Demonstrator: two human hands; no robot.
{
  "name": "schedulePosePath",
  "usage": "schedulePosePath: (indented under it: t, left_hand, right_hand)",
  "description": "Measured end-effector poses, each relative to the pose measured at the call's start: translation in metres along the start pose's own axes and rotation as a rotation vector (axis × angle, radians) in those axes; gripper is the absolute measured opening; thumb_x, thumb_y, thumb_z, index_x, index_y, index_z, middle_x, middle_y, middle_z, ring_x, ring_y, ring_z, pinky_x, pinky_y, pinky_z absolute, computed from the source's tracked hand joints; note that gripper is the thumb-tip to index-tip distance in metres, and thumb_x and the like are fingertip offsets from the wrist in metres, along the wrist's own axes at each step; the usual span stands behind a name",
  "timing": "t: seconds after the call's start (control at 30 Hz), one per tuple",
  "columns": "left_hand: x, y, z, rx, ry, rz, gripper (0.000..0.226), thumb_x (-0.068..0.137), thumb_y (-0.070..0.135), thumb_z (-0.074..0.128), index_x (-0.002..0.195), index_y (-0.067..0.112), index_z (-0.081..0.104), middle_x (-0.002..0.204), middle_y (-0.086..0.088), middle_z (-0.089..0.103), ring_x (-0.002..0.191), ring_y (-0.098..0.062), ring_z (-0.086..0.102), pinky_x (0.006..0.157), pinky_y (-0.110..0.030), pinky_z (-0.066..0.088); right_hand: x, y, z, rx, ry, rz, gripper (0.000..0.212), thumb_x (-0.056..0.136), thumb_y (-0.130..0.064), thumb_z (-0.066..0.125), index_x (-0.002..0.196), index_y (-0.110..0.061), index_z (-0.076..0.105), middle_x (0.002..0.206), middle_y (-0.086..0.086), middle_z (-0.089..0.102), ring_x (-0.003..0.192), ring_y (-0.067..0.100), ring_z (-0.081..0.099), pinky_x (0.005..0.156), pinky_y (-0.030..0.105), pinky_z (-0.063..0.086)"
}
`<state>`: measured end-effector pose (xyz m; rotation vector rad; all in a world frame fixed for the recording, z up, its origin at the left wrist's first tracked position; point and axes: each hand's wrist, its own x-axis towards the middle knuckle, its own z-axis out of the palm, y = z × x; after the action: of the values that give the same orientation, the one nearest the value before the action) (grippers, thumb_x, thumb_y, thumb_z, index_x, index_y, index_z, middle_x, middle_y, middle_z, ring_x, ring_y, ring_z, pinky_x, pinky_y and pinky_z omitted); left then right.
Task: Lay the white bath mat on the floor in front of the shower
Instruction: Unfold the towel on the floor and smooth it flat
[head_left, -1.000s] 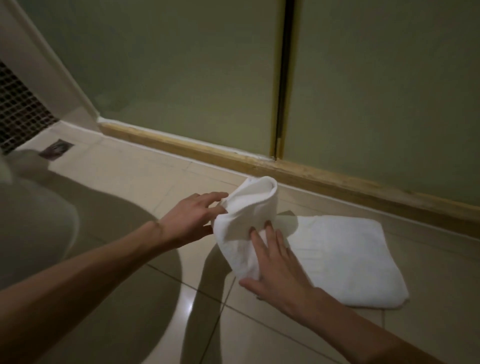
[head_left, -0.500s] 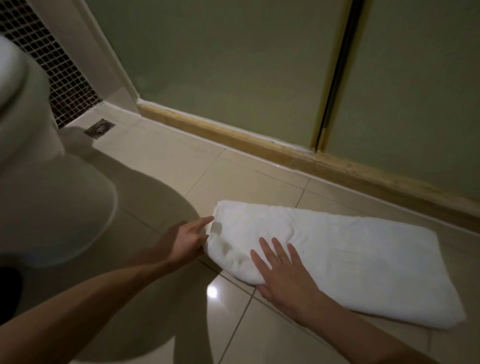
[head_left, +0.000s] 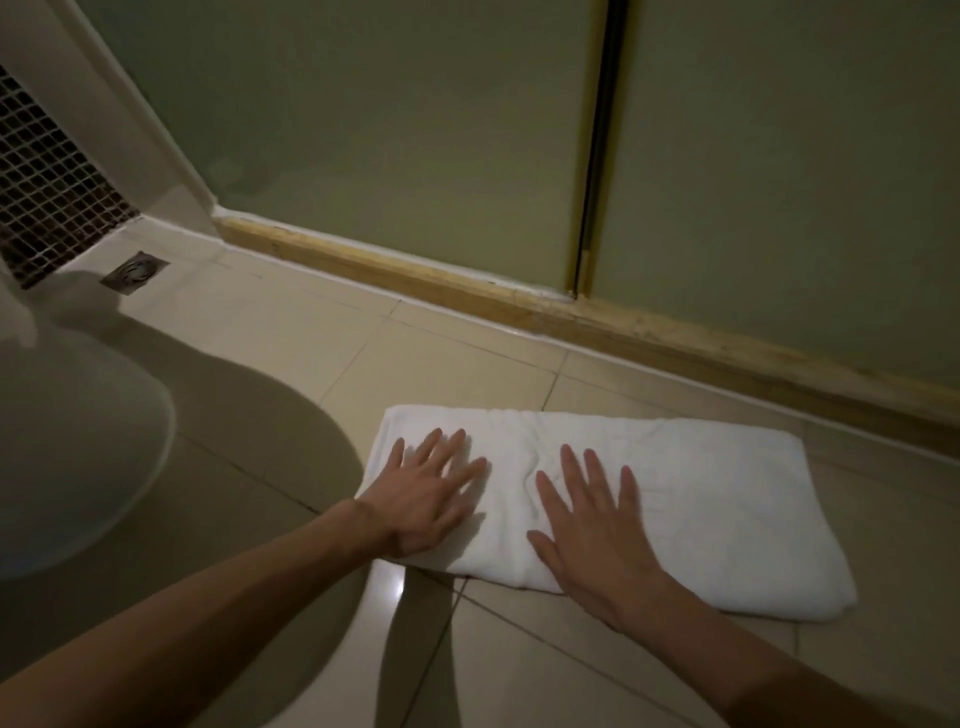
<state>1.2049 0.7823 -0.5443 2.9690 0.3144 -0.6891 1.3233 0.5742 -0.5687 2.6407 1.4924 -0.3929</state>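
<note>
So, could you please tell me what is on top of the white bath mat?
The left hand and right hand rest flat on the white bath mat, fingers spread. The mat beneath them is covered.

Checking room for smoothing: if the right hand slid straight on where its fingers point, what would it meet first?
The right hand would cross more white bath mat, then bare floor; the first real stop looks like the shower's wooden sill, though depth is unclear.
</note>
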Motion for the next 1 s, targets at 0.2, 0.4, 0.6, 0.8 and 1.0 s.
schedulePosePath:
  t: [0.2,0.4,0.6,0.8,1.0]
  left_hand:
    - [0.010,0.022,0.020,0.028,-0.119,0.035,0.076,0.091,0.071,0.016,0.148,0.037,-0.022,0.154,-0.010,-0.035,0.140,-0.039,-0.030,0.109,-0.069,-0.009]
    - [0.015,0.014,0.026,0.059,-0.084,0.068,0.076,0.087,0.075,0.008,0.141,0.040,-0.033,0.149,-0.009,-0.041,0.137,-0.038,-0.035,0.108,-0.068,-0.013]
    - [0.026,0.000,0.023,0.119,-0.055,0.167,0.073,0.083,0.077,0.001,0.137,0.045,-0.037,0.147,-0.008,-0.044,0.137,-0.035,-0.036,0.106,-0.065,-0.016]
    - [0.049,-0.003,0.005,0.287,-0.042,0.306,0.071,0.089,0.074,0.009,0.140,0.045,-0.030,0.152,-0.007,-0.036,0.140,-0.033,-0.031,0.109,-0.062,-0.014]
    - [0.061,0.011,-0.004,0.331,0.093,0.349,0.068,0.096,0.054,0.029,0.149,0.039,-0.012,0.155,-0.010,-0.030,0.142,-0.033,-0.026,0.112,-0.057,-0.015]
  right_hand:
    - [-0.019,0.030,0.015,0.057,-0.113,0.125,0.080,0.076,-0.069,-0.014,0.147,-0.032,-0.019,0.156,0.008,-0.027,0.143,0.036,-0.022,0.111,0.065,-0.006]
    - [-0.021,0.028,0.015,0.078,-0.130,0.131,0.075,0.087,-0.070,0.006,0.147,-0.032,-0.021,0.156,0.009,-0.028,0.142,0.037,-0.022,0.111,0.066,-0.006]
    - [-0.032,0.016,0.017,0.098,-0.191,0.183,0.081,0.082,-0.075,0.000,0.145,-0.031,-0.024,0.152,0.010,-0.034,0.140,0.040,-0.027,0.109,0.066,-0.009]
    - [-0.047,-0.017,0.015,0.186,-0.323,0.406,0.085,0.083,-0.076,0.008,0.145,-0.028,-0.025,0.149,0.014,-0.039,0.138,0.045,-0.027,0.108,0.068,-0.006]
    - [-0.053,-0.030,0.006,0.278,-0.409,0.504,0.086,0.085,-0.070,0.024,0.148,-0.027,-0.016,0.153,0.017,-0.029,0.141,0.046,-0.018,0.109,0.066,0.003]
